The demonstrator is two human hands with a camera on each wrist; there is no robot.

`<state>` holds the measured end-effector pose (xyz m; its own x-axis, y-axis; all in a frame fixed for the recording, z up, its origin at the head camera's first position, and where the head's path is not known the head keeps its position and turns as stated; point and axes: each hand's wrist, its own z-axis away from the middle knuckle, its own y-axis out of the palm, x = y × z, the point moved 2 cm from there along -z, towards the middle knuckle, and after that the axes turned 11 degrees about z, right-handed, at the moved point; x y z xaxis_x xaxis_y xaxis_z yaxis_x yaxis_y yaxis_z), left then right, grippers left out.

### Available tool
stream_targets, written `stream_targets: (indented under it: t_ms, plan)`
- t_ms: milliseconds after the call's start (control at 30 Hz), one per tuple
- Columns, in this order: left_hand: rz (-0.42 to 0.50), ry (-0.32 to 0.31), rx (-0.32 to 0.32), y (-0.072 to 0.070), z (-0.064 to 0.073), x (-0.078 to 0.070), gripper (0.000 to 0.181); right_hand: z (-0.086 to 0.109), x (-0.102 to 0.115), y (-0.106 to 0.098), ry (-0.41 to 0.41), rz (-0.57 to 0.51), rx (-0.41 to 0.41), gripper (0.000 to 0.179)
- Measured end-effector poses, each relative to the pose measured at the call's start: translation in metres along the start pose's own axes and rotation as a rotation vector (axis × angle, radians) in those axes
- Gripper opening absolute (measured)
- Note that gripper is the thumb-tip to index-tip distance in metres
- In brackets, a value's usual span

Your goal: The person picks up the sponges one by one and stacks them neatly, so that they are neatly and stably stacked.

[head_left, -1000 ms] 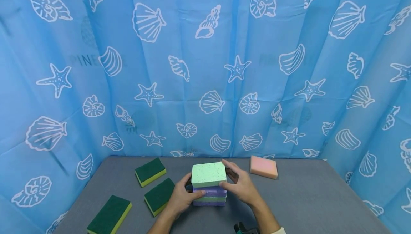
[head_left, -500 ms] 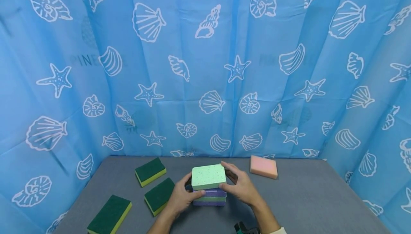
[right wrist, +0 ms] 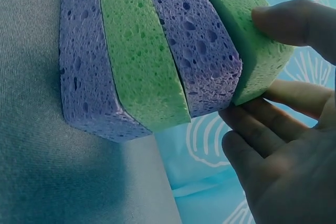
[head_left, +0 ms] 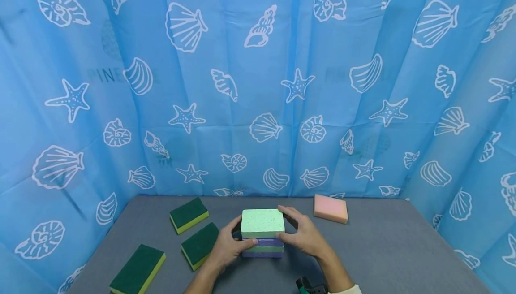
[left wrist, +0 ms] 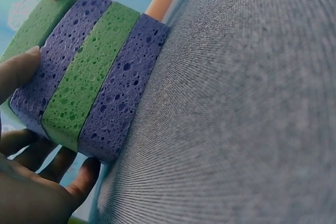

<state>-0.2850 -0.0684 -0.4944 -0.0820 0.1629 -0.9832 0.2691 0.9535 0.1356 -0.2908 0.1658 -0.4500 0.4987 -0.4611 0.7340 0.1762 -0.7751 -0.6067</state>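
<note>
A stack of sponges stands mid-table, purple and green by turns. On top is a light green sponge (head_left: pixel 263 221); right under it comes a purple sponge (head_left: pixel 269 242), then a second green sponge (left wrist: pixel 89 77) and a purple one (right wrist: pixel 86 61) at the bottom. My right hand (head_left: pixel 304 233) holds the top green sponge at its right end, thumb on the near side, fingers toward the back. My left hand (head_left: pixel 227 244) steadies the stack from the left, its thumb on the upper purple sponge's near side and its fingers round the end.
Left of the stack lie dark green and yellow scrub sponges (head_left: pixel 189 215), (head_left: pixel 200 244), (head_left: pixel 138 268). A pink-orange sponge (head_left: pixel 331 209) sits at the back right. A blue shell-patterned curtain (head_left: pixel 258 83) hangs behind the grey table (head_left: pixel 383 249).
The top green sponge has come down and levelled out over the purple one, with my right hand lowering slightly along with it. My left hand has stayed almost still.
</note>
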Motion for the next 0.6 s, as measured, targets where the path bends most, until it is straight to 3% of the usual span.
stream_targets:
  t_ms: [600]
  plan:
    - [0.029, 0.014, 0.022, -0.002, 0.0008, 0.0004, 0.088, 0.0021, 0.0023, -0.0023, 0.045, 0.144, 0.019, 0.07]
